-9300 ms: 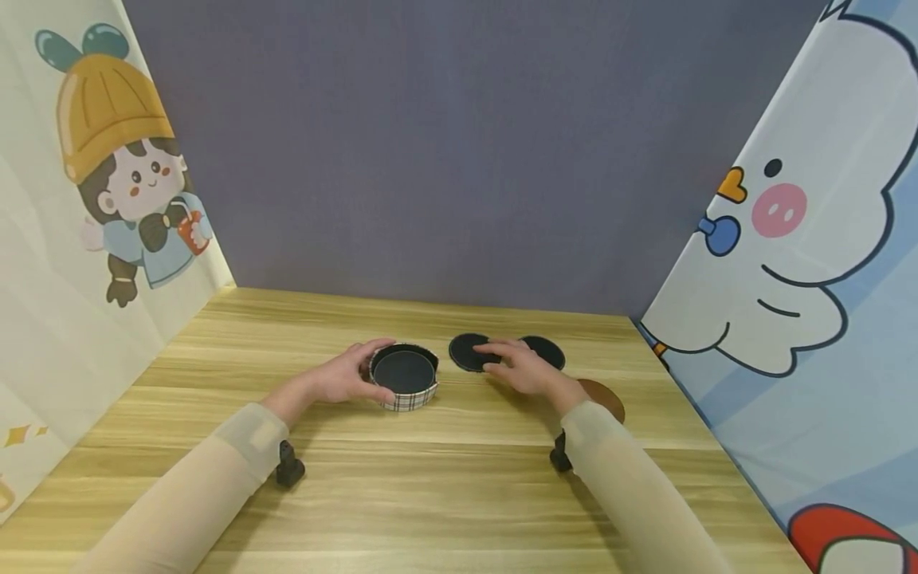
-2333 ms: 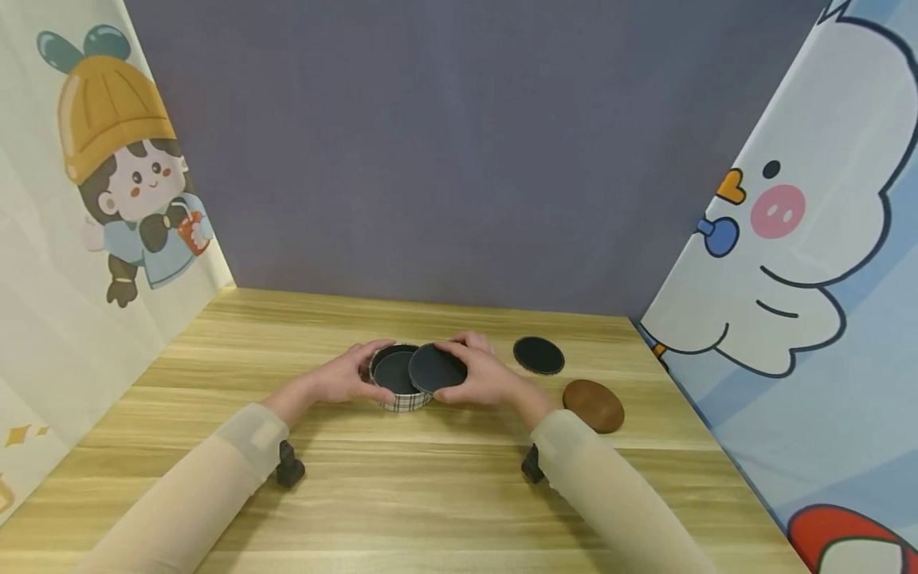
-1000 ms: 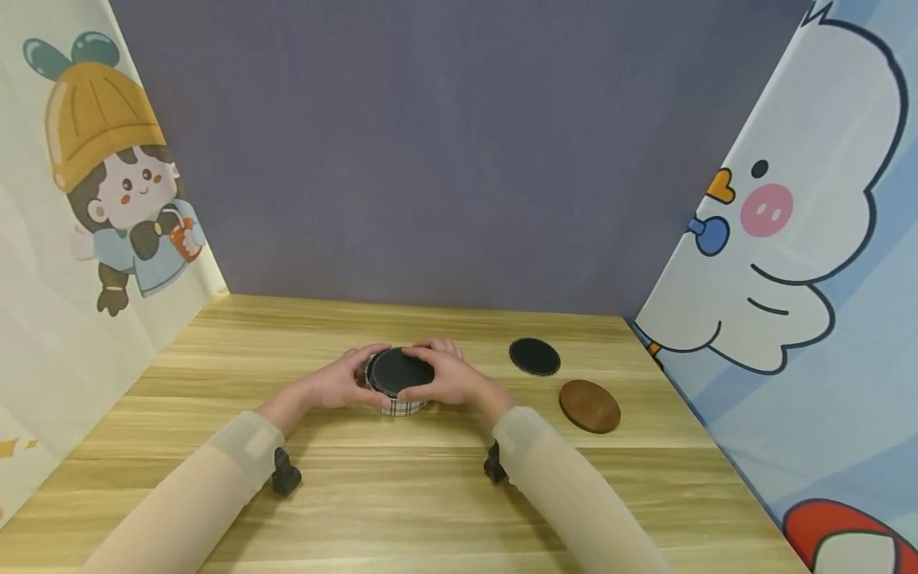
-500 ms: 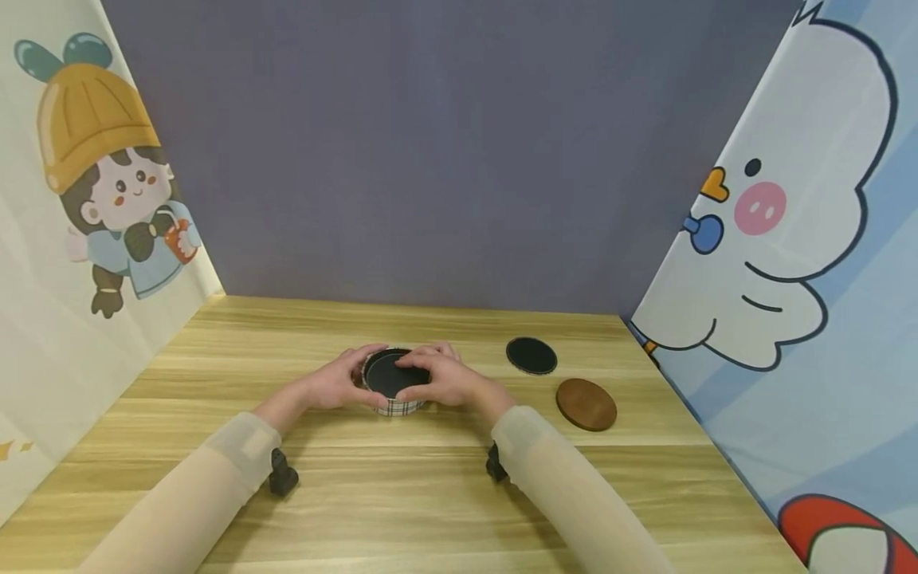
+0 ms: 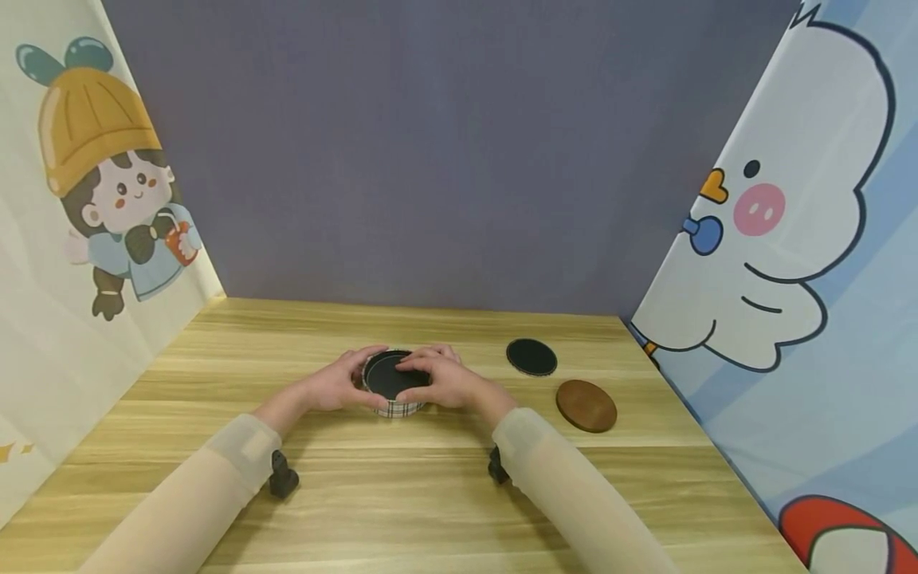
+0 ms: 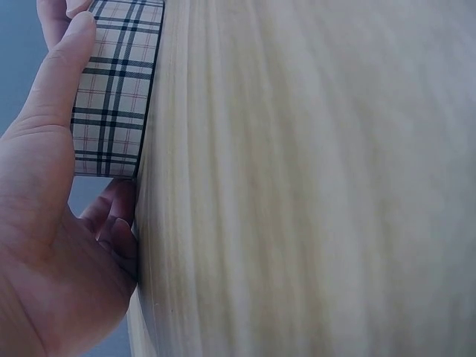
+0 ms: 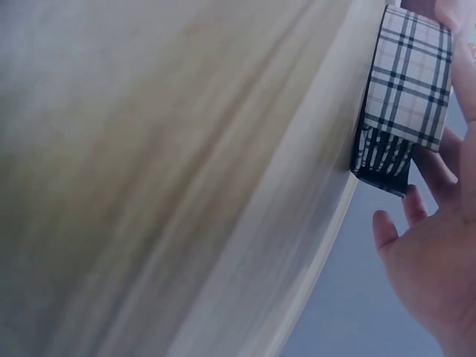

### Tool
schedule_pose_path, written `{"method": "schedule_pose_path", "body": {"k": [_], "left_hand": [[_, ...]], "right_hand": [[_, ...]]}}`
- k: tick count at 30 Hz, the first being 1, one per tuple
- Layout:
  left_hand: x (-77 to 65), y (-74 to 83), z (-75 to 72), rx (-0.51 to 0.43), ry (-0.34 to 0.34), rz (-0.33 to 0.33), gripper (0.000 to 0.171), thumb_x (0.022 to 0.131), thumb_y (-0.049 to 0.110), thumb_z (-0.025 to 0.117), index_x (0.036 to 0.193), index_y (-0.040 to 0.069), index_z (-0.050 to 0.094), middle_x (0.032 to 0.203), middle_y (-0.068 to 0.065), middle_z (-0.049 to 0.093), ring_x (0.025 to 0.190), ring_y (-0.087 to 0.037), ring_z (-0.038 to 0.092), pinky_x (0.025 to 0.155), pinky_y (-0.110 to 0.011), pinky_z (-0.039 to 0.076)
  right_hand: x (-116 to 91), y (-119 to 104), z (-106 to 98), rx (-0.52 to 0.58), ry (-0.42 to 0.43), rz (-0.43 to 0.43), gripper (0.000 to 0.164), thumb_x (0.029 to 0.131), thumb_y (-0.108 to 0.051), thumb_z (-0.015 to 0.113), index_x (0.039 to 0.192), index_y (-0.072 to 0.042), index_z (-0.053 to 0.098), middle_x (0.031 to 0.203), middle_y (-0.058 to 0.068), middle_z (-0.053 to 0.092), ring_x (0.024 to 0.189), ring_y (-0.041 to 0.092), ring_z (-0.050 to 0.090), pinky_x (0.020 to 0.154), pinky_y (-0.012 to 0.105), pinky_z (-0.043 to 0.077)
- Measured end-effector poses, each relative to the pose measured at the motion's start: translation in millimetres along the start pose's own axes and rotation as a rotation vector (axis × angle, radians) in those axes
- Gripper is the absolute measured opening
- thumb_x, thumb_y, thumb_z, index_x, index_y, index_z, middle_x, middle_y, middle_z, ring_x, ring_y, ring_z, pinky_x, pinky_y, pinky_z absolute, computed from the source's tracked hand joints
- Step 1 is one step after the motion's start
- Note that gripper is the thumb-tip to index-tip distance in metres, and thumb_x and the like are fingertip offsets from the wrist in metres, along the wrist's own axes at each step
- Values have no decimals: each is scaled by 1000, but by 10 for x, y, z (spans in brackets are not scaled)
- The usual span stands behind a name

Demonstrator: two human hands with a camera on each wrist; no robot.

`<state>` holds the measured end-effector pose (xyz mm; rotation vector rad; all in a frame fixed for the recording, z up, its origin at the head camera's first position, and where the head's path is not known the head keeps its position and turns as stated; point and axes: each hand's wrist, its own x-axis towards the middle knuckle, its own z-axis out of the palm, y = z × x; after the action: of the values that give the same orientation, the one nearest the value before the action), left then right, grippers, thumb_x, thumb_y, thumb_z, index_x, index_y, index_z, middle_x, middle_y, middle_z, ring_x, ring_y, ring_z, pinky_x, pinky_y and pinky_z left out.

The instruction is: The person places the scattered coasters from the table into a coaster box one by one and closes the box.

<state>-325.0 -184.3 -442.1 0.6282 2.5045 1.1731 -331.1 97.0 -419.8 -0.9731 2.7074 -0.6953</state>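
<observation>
A round plaid coaster holder [image 5: 402,410] stands on the table, with a black round coaster [image 5: 383,376] lying inside its rim. Thumb and fingers of my left hand [image 5: 335,384] grip the holder's left side; in the left wrist view the thumb lies along the plaid wall [image 6: 119,97]. From the right, my right hand [image 5: 448,379] reaches over the rim, its index finger over the coaster and its thumb at the front rim. A gap in the wall shows dark striped edges [image 7: 383,152] in the right wrist view. Whether the right fingertips press the coaster is hard to tell.
Another black coaster [image 5: 531,356] lies flat on the wooden table [image 5: 402,510], right of the holder. Nearer me is a brown round disc [image 5: 586,405]. A grey partition [image 5: 430,159] closes off the back, and printed cloth walls stand at both sides.
My right hand has carried a black coaster from the table left into the holder, where it now sits lower. My left hand keeps its grip. The last half second shows almost no motion.
</observation>
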Motion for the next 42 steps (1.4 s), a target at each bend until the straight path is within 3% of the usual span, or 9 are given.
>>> {"method": "schedule_pose_path", "body": {"k": [7, 12, 17, 21, 34, 38, 42], "left_hand": [[-3, 12, 17, 3, 5, -4, 114, 90, 50, 91, 176, 22, 22, 161, -30, 33, 129, -35, 60, 111, -55, 49], [-10, 18, 15, 2, 19, 3, 114, 89, 48, 92, 176, 22, 24, 160, -29, 34, 131, -37, 60, 113, -58, 47], [3, 12, 24, -9, 32, 23, 113, 89, 42, 94, 175, 19, 26, 157, -31, 36, 132, -40, 60, 114, -61, 46], [9, 2, 30, -8, 44, 23, 114, 87, 40, 96, 175, 18, 27, 155, -31, 38, 132, -40, 60, 115, -63, 45], [13, -20, 38, -18, 45, 23, 115, 86, 40, 97, 175, 18, 27, 154, -30, 40, 131, -39, 60, 116, -64, 44], [23, -21, 40, -20, 44, 25, 115, 86, 40, 97, 175, 18, 27, 154, -30, 40, 130, -38, 60, 115, -63, 44], [24, -18, 35, -15, 44, 26, 114, 86, 39, 97, 175, 18, 28, 154, -30, 40, 129, -37, 60, 115, -63, 44]], "right_hand": [[-50, -15, -8, -28, 9, -10, 66, 101, -61, 74, 157, -28, 62, 167, 0, 50, 156, 29, 34, 130, 57, 26], [-123, 49, -51, 17, 42, -10, 67, 102, -58, 74, 159, -27, 59, 168, 4, 47, 157, 30, 39, 128, 58, 35], [-232, 215, -131, 117, 65, 4, 66, 105, -49, 75, 162, -20, 55, 165, 9, 48, 138, 29, 59, 115, 52, 51], [-343, 397, -198, 135, 82, 3, 67, 107, -41, 74, 164, -14, 52, 160, 11, 55, 120, 24, 66, 103, 46, 57], [-755, 902, -487, 124, 105, 183, 73, 109, -44, 71, 169, -14, 43, 145, 7, 66, 109, 17, 68, 95, 45, 58], [-879, 1099, -592, 85, 120, 183, 73, 110, -45, 68, 169, -12, 43, 146, 11, 65, 115, 22, 69, 96, 47, 58], [-999, 1291, -677, 18, 139, 202, 69, 111, -48, 65, 168, -15, 45, 160, 20, 55, 137, 39, 61, 110, 60, 52]]}}
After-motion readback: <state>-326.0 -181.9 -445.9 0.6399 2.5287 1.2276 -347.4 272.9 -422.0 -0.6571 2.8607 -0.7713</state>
